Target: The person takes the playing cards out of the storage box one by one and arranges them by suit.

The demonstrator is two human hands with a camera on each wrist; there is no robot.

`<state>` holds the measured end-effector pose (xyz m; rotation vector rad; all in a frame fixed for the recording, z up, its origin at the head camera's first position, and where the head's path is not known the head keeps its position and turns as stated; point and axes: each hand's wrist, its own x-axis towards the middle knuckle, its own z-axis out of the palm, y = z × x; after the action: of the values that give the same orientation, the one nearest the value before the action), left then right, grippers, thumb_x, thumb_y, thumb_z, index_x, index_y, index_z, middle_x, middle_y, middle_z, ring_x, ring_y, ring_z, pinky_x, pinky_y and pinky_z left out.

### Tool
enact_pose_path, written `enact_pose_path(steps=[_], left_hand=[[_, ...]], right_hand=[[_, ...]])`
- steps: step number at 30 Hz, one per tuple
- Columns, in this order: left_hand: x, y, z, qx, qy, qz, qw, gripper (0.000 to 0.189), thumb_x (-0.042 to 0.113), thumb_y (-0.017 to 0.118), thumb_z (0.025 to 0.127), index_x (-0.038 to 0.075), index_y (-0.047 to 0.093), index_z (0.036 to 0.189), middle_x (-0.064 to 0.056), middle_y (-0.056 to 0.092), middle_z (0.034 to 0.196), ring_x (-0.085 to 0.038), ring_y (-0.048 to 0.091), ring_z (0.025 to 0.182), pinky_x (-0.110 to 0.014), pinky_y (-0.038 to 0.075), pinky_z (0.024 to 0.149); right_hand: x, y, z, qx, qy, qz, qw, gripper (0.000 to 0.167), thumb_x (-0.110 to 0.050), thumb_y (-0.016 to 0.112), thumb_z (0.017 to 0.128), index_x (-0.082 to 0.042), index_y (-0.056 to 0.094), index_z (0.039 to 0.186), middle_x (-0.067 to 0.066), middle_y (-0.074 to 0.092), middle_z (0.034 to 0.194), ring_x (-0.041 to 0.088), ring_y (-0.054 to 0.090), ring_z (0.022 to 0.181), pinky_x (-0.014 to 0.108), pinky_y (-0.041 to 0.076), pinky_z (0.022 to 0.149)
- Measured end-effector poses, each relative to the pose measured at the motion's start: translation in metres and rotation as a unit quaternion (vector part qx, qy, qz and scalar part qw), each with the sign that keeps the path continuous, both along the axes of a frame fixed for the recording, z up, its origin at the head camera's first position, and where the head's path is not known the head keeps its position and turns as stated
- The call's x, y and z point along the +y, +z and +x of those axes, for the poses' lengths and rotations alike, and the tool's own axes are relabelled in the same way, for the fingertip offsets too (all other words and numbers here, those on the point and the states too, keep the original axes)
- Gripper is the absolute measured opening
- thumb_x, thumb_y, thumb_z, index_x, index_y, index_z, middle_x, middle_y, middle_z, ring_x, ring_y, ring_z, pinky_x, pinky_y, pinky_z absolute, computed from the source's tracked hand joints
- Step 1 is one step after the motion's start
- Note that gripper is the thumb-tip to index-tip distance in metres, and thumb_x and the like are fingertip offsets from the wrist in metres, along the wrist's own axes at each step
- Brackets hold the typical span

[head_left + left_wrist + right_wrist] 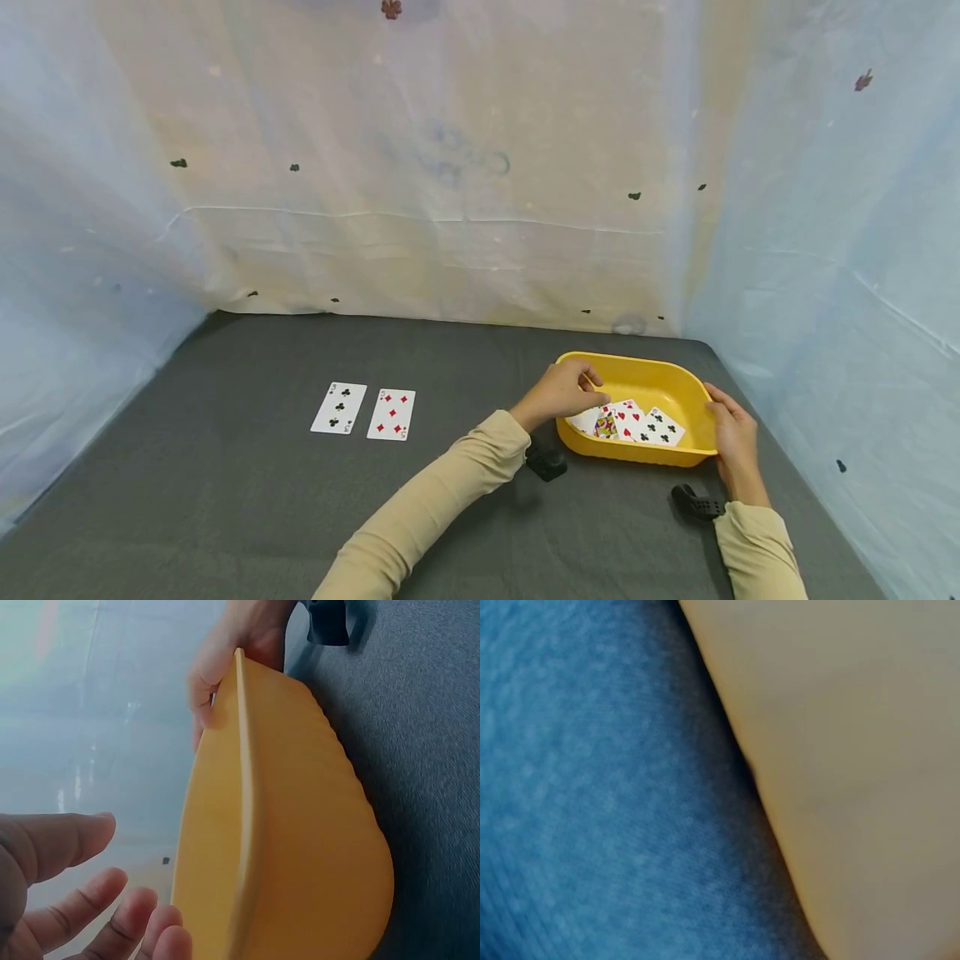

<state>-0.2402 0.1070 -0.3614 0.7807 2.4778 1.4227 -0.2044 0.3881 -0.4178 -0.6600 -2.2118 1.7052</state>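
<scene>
A yellow plastic tub [667, 383] stands at the right of the table with several playing cards [660, 428] lying face up inside, among them hearts, clubs and a face card. Over the tub's left side hovers my left hand [561, 393], its fingers loosely bent and holding nothing. The left wrist view shows that hand [82, 892] with thumb and fingers apart beside the tub wall [322, 825]. My right hand [737, 437] grips the tub's right end by the rim. In the right wrist view only a blurred tub surface [870, 780] shows.
To the left, a three of clubs [340, 408] and a five of diamonds [391, 414] lie face up side by side on the dark grey tablecloth [225, 467]. Pale plastic sheeting [450, 167] hangs behind the table and along both sides.
</scene>
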Motion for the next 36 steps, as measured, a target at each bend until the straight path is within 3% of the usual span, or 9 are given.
enact_pose_path(steps=[4, 5, 12, 18, 27, 36], left_hand=[[0.012, 0.0, 0.001, -0.017, 0.004, -0.002, 0.9998, 0.019, 0.019, 0.073, 0.088, 0.005, 0.065, 0.099, 0.002, 0.058, 0.079, -0.011, 0.054, 0.068, -0.023, 0.046, 0.065], [0.015, -0.001, 0.002, -0.026, 0.007, -0.003, 0.9996, 0.019, 0.019, 0.073, 0.088, 0.006, 0.065, 0.098, 0.001, 0.057, 0.079, -0.011, 0.053, 0.067, -0.023, 0.046, 0.059], [0.036, -0.015, 0.0, -0.035, 0.031, -0.007, 0.9989, 0.019, 0.019, 0.073, 0.088, 0.006, 0.064, 0.098, 0.002, 0.056, 0.076, -0.01, 0.053, 0.064, -0.022, 0.043, 0.056], [0.05, -0.02, 0.005, -0.044, 0.068, 0.013, 0.9966, 0.019, 0.018, 0.074, 0.087, 0.005, 0.064, 0.097, 0.001, 0.056, 0.073, -0.01, 0.049, 0.059, -0.024, 0.042, 0.056], [0.067, -0.026, 0.005, -0.048, 0.134, -0.035, 0.9892, 0.023, 0.025, 0.078, 0.083, 0.009, 0.068, 0.096, 0.002, 0.061, 0.092, -0.018, 0.051, 0.089, -0.028, 0.043, 0.074], [0.078, -0.036, -0.005, -0.056, 0.154, -0.058, 0.9847, 0.025, 0.023, 0.081, 0.081, 0.009, 0.068, 0.096, 0.003, 0.057, 0.086, -0.021, 0.047, 0.086, -0.031, 0.041, 0.071]], right_hand=[[0.001, 0.0, 0.0, 0.004, 0.0, -0.001, 1.0, 0.046, -0.025, 0.038, 0.104, -0.009, 0.04, 0.148, 0.013, 0.033, 0.153, 0.023, 0.045, 0.122, 0.011, 0.047, 0.072], [0.001, 0.0, 0.001, 0.006, 0.0, -0.001, 1.0, 0.046, -0.025, 0.038, 0.104, -0.008, 0.04, 0.148, 0.013, 0.033, 0.153, 0.022, 0.046, 0.121, 0.011, 0.047, 0.073], [0.001, 0.001, 0.003, 0.013, -0.002, -0.001, 0.9999, 0.046, -0.024, 0.038, 0.104, -0.007, 0.041, 0.147, 0.014, 0.035, 0.151, 0.02, 0.047, 0.117, 0.011, 0.046, 0.075], [0.001, 0.001, 0.005, 0.013, -0.004, 0.001, 0.9999, 0.046, -0.025, 0.039, 0.104, -0.008, 0.042, 0.147, 0.014, 0.036, 0.151, 0.02, 0.048, 0.117, 0.012, 0.047, 0.075], [0.001, 0.003, 0.006, 0.014, -0.004, 0.013, 0.9998, 0.046, -0.024, 0.037, 0.104, -0.006, 0.041, 0.147, 0.014, 0.036, 0.151, 0.021, 0.046, 0.12, 0.012, 0.044, 0.084], [-0.003, 0.004, 0.011, 0.013, -0.002, 0.017, 0.9998, 0.046, -0.023, 0.037, 0.104, -0.006, 0.042, 0.146, 0.014, 0.036, 0.151, 0.022, 0.046, 0.121, 0.011, 0.045, 0.077]])
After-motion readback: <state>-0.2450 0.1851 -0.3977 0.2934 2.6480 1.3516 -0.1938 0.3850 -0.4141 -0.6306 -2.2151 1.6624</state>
